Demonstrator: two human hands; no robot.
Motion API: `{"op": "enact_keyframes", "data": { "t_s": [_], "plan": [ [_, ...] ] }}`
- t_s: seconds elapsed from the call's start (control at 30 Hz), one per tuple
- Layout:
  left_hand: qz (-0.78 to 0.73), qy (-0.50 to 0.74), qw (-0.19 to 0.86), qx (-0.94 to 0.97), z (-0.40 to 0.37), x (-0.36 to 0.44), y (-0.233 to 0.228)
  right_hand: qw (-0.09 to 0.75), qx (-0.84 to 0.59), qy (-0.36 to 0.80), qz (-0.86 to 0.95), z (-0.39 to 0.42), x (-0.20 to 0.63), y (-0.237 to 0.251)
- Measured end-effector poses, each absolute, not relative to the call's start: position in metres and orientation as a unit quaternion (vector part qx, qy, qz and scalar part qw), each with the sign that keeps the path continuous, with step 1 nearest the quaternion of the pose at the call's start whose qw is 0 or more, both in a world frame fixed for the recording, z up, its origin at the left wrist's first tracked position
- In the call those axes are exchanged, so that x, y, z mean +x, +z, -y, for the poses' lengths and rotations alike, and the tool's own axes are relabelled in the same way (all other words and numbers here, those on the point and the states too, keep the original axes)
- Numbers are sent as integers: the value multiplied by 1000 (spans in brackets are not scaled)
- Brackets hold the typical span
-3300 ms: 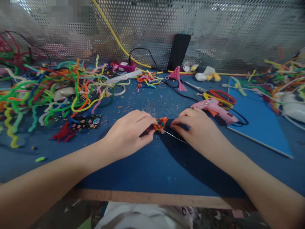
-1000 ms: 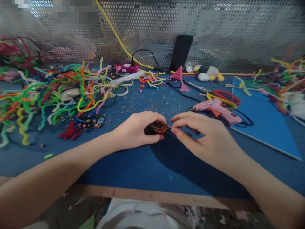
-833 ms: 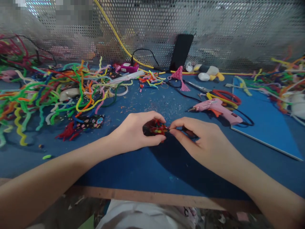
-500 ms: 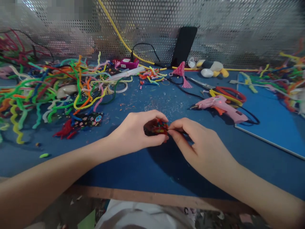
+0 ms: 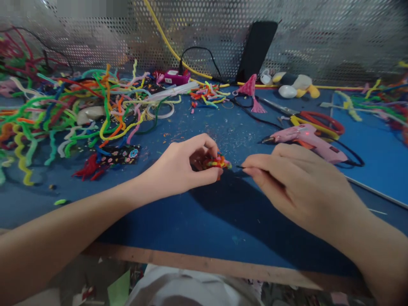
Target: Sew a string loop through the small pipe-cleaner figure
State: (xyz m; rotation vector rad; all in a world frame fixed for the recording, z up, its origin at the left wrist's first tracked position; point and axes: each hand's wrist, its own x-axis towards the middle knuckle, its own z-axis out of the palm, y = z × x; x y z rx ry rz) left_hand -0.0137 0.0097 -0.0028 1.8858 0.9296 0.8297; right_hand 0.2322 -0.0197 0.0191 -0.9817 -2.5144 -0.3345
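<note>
Fingers of the left hand (image 5: pixel 183 168) pinch a small multicoloured craft piece (image 5: pixel 217 162) just above the blue table (image 5: pixel 178 221), while the right hand (image 5: pixel 299 182) has its fingers pressed together on a thin dark needle (image 5: pixel 239 167) just beside it. Steady work here probably means keeping the piece firmly pinched and guiding the tip slowly, clear of the left fingertips.

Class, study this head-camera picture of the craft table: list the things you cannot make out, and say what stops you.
- Colourful woven piece: head view, mostly covered by the left hand; its shape is unclear.
- What the right hand pinches: only a thin dark tip shows; fingers hide the rest.
- Pink glue gun: its handle is behind the right hand.
- Pipe cleaners at right: blurred, cut by the edge.
</note>
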Motion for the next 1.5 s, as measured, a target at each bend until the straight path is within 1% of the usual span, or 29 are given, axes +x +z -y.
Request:
{"op": "enact_keyframes", "data": {
  "t_s": [0.13, 0.23, 0.4, 0.5, 0.6, 0.8, 1.03, 1.17, 1.37, 1.5],
  "plan": [
    [-370, 327, 463, 736, -9, -12, -1, 206, -362, -79, 905, 20, 228, 15],
    [-370, 339, 476, 722, -9, -11, -2, 209, -374, -74, 901, 23, 222, 9],
    [-379, 335, 524, 686, -8, -9, -2, 274, -398, -118, 867, 27, 216, 3],
    [-374, 332, 544, 674, -7, -8, 0, 290, -411, -99, 859, 26, 214, 1],
    [-383, 331, 541, 672, -5, -7, 0, 293, -418, -89, 855, 25, 211, 0],
    [-414, 338, 543, 648, -1, -5, -2, 285, -405, -130, 859, 26, 208, -4],
    [-445, 350, 537, 626, -1, -1, -3, 283, -381, -139, 869, 25, 208, -7],
    [-450, 355, 567, 592, -2, 0, -3, 295, -395, -115, 862, 26, 206, -7],
    [-439, 351, 612, 557, -3, 0, -5, 291, -420, -24, 859, 28, 205, -3],
    [-431, 359, 599, 572, -4, 0, -6, 281, -413, -40, 865, 28, 208, 1]
  ]
}}
